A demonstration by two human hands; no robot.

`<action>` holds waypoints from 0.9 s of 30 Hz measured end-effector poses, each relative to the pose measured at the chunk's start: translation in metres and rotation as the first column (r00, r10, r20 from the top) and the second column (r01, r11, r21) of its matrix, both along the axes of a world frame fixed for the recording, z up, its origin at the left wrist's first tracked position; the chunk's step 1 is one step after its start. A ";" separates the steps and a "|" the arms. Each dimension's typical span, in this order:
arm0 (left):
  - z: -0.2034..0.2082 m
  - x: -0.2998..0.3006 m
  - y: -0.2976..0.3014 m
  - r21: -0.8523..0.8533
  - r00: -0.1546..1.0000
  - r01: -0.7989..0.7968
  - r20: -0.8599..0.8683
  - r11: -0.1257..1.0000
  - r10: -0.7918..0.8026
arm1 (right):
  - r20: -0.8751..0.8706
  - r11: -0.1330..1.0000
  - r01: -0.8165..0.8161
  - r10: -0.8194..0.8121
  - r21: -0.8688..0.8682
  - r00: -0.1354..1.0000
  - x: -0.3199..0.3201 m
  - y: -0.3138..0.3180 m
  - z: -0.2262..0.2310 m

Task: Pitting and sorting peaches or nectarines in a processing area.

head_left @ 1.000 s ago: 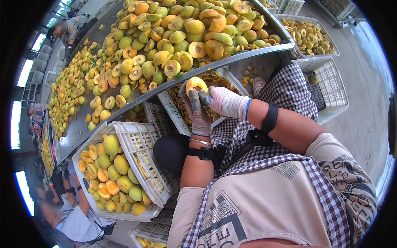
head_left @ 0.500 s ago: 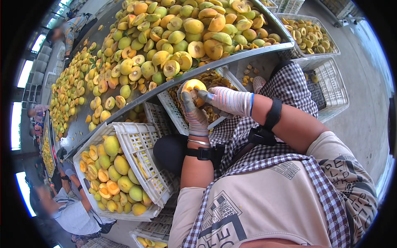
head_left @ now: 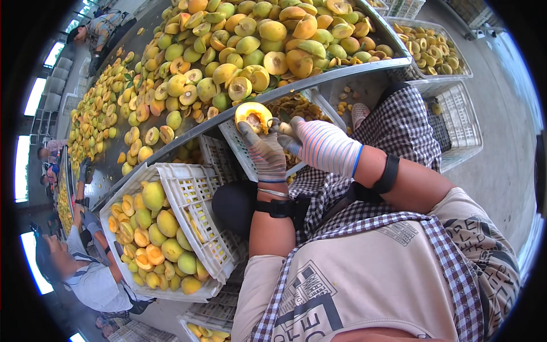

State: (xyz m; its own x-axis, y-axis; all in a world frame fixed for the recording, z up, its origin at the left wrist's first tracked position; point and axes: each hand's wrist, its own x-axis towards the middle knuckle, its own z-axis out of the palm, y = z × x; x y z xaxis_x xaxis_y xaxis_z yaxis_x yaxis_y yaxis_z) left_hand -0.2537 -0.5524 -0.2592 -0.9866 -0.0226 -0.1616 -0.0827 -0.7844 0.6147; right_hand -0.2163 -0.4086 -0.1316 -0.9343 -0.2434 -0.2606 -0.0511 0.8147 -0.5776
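Grey-fingered, striped gloves (head_left: 336,147) cover both hands. The left hand (head_left: 263,149) grips a yellow fruit half (head_left: 244,119) from below, its cut face and hollow turned up, above a white crate just in front of the person's lap. The right hand (head_left: 315,141) is closed around the pale handle of a small tool (head_left: 284,129), whose dark tip is at the fruit half's right edge; whether it touches the flesh is hard to tell. The crate (head_left: 332,109) below the hands contains brownish-yellow scraps. Beyond it runs the metal rim of a table (head_left: 185,138), heaped with whole and halved green-yellow fruit (head_left: 273,31). To the left, a tilted white basket (head_left: 181,185) is full of similar fruit. To the right stands a pale bin (head_left: 462,114); behind that, a tub (head_left: 468,74) contains fruit halves. At the far left, a co-worker (head_left: 102,288) in a light top reaches toward the table.
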 end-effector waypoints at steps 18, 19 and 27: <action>0.047 0.020 0.027 -0.390 0.941 0.337 0.129 0.857 -0.311 | -0.212 0.898 0.034 -0.140 -0.438 0.967 -0.042 0.044 -0.014; 0.046 0.020 0.029 -0.359 0.954 0.300 0.101 0.884 -0.283 | -0.122 0.840 0.126 -0.222 -0.528 0.967 -0.043 0.049 -0.029; 0.047 0.017 0.033 -0.158 0.983 0.173 0.085 0.972 -0.161 | -0.212 0.963 0.051 -0.110 -0.265 0.971 -0.009 0.045 -0.079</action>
